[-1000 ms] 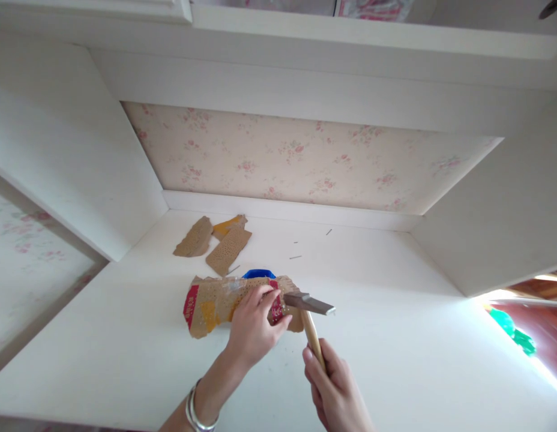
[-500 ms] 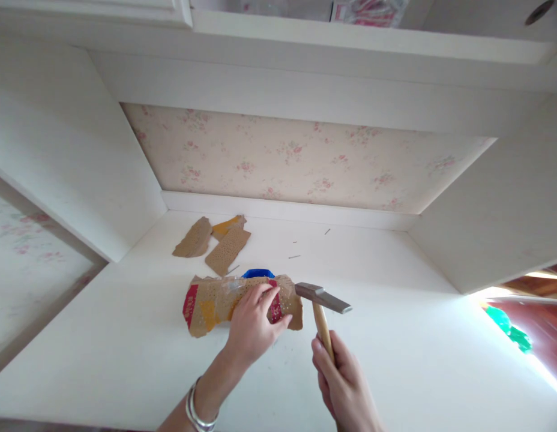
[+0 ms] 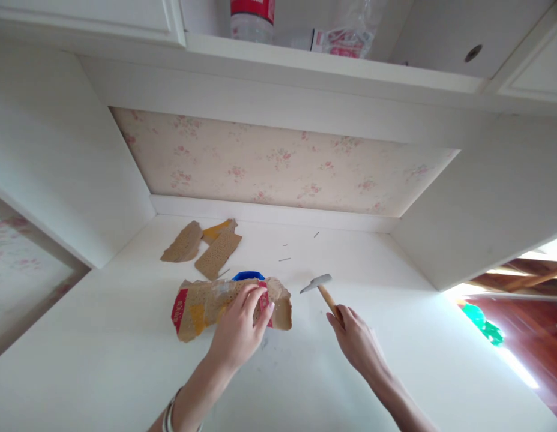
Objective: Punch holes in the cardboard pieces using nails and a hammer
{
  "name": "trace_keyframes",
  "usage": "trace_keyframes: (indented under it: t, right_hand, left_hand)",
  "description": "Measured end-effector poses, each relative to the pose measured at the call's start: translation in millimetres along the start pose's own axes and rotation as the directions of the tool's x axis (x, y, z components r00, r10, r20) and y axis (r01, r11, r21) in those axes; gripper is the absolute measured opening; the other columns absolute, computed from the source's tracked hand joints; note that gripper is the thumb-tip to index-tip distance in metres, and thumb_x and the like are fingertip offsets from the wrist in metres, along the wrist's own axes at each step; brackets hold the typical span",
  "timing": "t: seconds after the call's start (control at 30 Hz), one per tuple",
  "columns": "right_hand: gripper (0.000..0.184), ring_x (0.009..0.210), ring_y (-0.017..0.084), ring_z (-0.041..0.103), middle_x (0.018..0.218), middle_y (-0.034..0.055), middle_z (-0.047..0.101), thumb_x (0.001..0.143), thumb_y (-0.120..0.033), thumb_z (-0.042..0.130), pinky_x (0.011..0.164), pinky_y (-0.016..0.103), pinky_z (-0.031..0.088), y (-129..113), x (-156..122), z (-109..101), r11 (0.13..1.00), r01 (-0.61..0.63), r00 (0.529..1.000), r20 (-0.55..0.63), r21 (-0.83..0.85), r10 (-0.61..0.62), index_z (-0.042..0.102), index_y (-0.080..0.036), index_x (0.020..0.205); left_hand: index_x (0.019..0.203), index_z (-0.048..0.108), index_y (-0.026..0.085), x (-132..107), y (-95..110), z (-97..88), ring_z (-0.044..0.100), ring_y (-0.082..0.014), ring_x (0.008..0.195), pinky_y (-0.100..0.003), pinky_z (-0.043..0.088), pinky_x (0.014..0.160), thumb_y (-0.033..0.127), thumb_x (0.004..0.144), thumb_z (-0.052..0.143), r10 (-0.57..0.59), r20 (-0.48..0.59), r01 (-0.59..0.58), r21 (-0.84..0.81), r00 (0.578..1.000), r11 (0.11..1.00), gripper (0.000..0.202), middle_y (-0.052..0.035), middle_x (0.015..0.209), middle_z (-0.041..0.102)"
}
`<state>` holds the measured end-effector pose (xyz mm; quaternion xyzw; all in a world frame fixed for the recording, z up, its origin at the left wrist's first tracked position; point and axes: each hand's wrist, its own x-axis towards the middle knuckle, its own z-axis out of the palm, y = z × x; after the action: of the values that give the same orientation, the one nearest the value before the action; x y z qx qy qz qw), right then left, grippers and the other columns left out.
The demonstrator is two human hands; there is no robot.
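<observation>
Hammer [image 3: 328, 297] in right hand [image 3: 357, 342]; bottle [image 3: 252, 23], bag [image 3: 352, 41] in cupboard [image 3: 332, 63]

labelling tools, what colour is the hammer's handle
The handle is light brown, best seen in the head view.

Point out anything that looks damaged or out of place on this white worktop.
The long brown cardboard piece with red patches looks damaged: ragged edges, small holes. Beyond it, thin grey nail-like slivers lie scattered rather than gathered.
</observation>
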<state>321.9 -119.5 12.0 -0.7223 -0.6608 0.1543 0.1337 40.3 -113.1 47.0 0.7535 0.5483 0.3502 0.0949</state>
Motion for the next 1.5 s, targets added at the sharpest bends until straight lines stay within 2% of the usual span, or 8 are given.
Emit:
trace_keyframes:
  t: [0.5, 0.67, 0.73, 0.8, 0.93, 1.13, 1.27, 1.5]
  right_hand:
    - [0.026, 0.076, 0.022, 0.068, 0.097, 0.0060, 0.068, 0.101, -0.039, 0.036, 0.059, 0.029, 0.035, -1.7, 19.7, 25.0, 0.988, 0.041, 0.996, 0.090, -0.146, -0.029, 0.056, -0.024, 0.094]
    - [0.029, 0.078, 0.024, 0.068, 0.098, 0.0072, 0.068, 0.101, -0.040, 0.033, 0.061, 0.030, 0.037, -3.1, 21.3, 24.1, 0.990, 0.031, 0.994, 0.109, -0.141, -0.015, 0.055, -0.023, 0.093]
    - [0.029, 0.079, 0.024, 0.068, 0.099, 0.0082, 0.069, 0.101, -0.039, 0.033, 0.061, 0.030, 0.037, -3.4, 21.6, 24.0, 0.991, 0.022, 0.994, 0.111, -0.130, -0.007, 0.055, -0.023, 0.093]
    - [0.028, 0.080, 0.024, 0.068, 0.100, 0.0090, 0.069, 0.101, -0.038, 0.034, 0.062, 0.030, 0.038, -3.0, 22.4, 24.6, 0.993, 0.015, 0.994, 0.111, -0.115, -0.002, 0.055, -0.023, 0.093]
    - [0.026, 0.083, 0.025, 0.068, 0.098, 0.0095, 0.070, 0.099, -0.038, 0.036, 0.065, 0.030, 0.040, -0.1, 26.0, 27.2, 0.997, -0.012, 0.995, 0.100, -0.075, 0.019, 0.055, -0.022, 0.091]
    - [0.029, 0.084, 0.022, 0.068, 0.096, 0.0070, 0.071, 0.099, -0.041, 0.034, 0.068, 0.028, 0.043, 6.1, 29.3, 28.7, 0.997, -0.078, 0.995, 0.055, 0.012, 0.078, 0.055, -0.023, 0.090]
    - [0.031, 0.084, 0.023, 0.067, 0.093, 0.0074, 0.072, 0.098, -0.042, 0.034, 0.069, 0.028, 0.044, 11.1, 31.2, 30.0, 0.992, -0.114, 0.993, 0.043, 0.051, 0.112, 0.058, -0.023, 0.092]
    - [0.031, 0.082, 0.023, 0.067, 0.092, 0.0081, 0.072, 0.096, -0.042, 0.037, 0.068, 0.029, 0.043, 14.3, 34.3, 32.7, 0.988, -0.119, 0.992, 0.041, 0.096, 0.116, 0.060, -0.022, 0.093]
  left_hand:
    - [0.112, 0.060, 0.025, -59.7, -4.7, -34.0, 0.066, -0.0200, 0.090, -0.032, 0.054, 0.082, 0.022, 0.093, 0.055, 0.042, -0.155, -0.034, 0.049, 0.987, 0.998, 0.020, -0.0053, 0.099, 0.069]
    - [0.106, 0.062, 0.024, -9.9, -29.1, -69.4, 0.066, -0.0198, 0.089, -0.031, 0.052, 0.081, 0.035, 0.095, 0.048, -0.047, -0.059, 0.056, 0.171, 0.997, 0.984, 0.021, -0.0047, 0.097, 0.071]
    - [0.101, 0.065, 0.023, 25.9, -46.4, -79.1, 0.065, -0.0216, 0.095, -0.033, 0.049, 0.085, 0.038, 0.096, 0.044, -0.109, 0.077, 0.082, 0.291, 0.991, 0.953, 0.027, -0.0052, 0.101, 0.071]
    - [0.097, 0.067, 0.025, 62.4, -66.1, -80.8, 0.065, -0.0210, 0.093, -0.032, 0.048, 0.079, 0.035, 0.096, 0.041, -0.251, 0.334, 0.105, 0.399, 0.909, 0.911, 0.029, -0.0042, 0.104, 0.072]
    - [0.084, 0.072, 0.023, 113.7, -102.6, -62.5, 0.067, -0.0212, 0.082, -0.028, 0.046, 0.067, 0.036, 0.086, 0.058, -0.309, 0.530, 0.070, 0.423, 0.790, 0.904, 0.019, -0.0051, 0.092, 0.075]
    - [0.105, 0.064, 0.015, 126.5, -132.5, -27.7, 0.065, -0.0182, 0.087, -0.037, 0.054, 0.078, 0.037, 0.091, 0.061, -0.369, 0.697, 0.001, 0.467, 0.615, 0.884, 0.026, -0.0064, 0.103, 0.067]
    - [0.117, 0.059, 0.016, 122.8, -136.8, -22.4, 0.064, -0.0208, 0.097, -0.041, 0.055, 0.082, 0.034, 0.093, 0.059, -0.372, 0.734, -0.046, 0.480, 0.568, 0.876, 0.030, -0.0084, 0.115, 0.063]
    - [0.112, 0.062, 0.016, 118.9, -129.6, -27.6, 0.064, -0.0197, 0.095, -0.041, 0.054, 0.083, 0.033, 0.094, 0.058, -0.340, 0.764, -0.130, 0.479, 0.548, 0.868, 0.025, -0.0077, 0.112, 0.064]
